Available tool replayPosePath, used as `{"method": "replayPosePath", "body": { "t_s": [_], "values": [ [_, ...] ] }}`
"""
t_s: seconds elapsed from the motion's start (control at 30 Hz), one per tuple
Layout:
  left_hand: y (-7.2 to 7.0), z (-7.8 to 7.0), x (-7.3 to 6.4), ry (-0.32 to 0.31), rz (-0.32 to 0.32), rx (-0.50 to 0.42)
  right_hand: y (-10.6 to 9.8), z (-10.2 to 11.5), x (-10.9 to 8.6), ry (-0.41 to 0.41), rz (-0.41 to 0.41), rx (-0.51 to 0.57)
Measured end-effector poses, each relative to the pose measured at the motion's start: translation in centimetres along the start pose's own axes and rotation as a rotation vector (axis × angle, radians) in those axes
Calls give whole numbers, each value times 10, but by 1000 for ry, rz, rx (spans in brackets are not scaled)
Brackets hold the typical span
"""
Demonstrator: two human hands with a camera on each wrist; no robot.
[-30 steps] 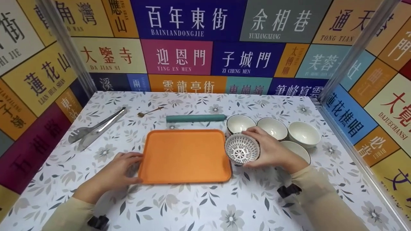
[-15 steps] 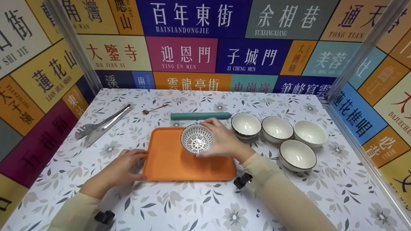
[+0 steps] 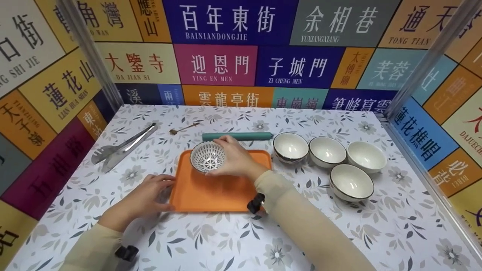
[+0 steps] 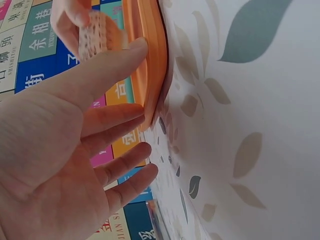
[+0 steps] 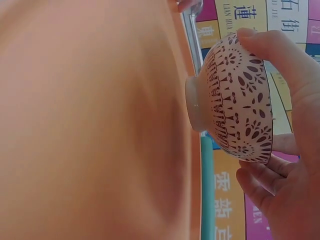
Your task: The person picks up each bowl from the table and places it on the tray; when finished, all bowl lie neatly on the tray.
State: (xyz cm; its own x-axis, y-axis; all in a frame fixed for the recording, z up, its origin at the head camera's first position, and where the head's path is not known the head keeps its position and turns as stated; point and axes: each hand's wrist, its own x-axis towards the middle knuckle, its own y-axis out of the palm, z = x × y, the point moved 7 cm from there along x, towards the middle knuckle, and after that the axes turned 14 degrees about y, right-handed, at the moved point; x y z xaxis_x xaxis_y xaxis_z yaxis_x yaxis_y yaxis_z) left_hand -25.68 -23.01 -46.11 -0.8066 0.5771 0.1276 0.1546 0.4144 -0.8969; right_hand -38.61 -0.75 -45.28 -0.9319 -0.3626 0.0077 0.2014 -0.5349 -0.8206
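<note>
**Right hand holding a patterned bowl over an orange tray**

A person's right hand (image 3: 235,158) grips a small bowl (image 3: 208,156) by its sides, thumb on one side and fingers on the other. The bowl is upright, dark-patterned inside and out, and held above the far left part of an orange tray (image 3: 216,194); the right wrist view shows its foot raised over the tray's surface. The left hand (image 3: 147,195) is spread wide, fingers nearly straight, with the thumb on the rim at the tray's left side. Both arms wear beige sleeves (image 3: 305,222).

Just beyond the tray lies a teal rod (image 3: 237,136), lengthwise from left to right. To the right stand four upright pale bowls (image 3: 352,181), three in a row and one nearer the person. Far left are metal tongs (image 3: 126,146); between them and the rod lies a small brown item (image 3: 183,128), too small to make out. The tabletop (image 3: 211,241) is white with grey leaves and flowers. Colourful walls (image 3: 222,41) carry large Chinese characters.
</note>
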Motion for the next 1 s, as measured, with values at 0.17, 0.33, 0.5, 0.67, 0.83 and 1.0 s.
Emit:
{"method": "replayPosePath", "body": {
  "t_s": [0.17, 0.33, 0.5, 0.67, 0.83, 1.0],
  "values": [
    [-1, -3, -2, 21, -14, 29, 19, 22, 12, 12, 27, 7],
    [1, -5, 0, 37, -10, 33, 31, 36, 24, 35, 29, 1],
    [2, -1, -3, 8, -1, 20, 44, 46, 34, 51, 33, -2],
    [0, -1, -3, 12, 0, 22, 51, 50, 38, 49, 34, -1],
    [0, -3, -2, 2, 9, 18, 50, 44, 31, 51, 47, -3],
    [0, -4, 0, -1, 8, 29, 34, 34, 19, 20, 43, 16]
  ]
}}
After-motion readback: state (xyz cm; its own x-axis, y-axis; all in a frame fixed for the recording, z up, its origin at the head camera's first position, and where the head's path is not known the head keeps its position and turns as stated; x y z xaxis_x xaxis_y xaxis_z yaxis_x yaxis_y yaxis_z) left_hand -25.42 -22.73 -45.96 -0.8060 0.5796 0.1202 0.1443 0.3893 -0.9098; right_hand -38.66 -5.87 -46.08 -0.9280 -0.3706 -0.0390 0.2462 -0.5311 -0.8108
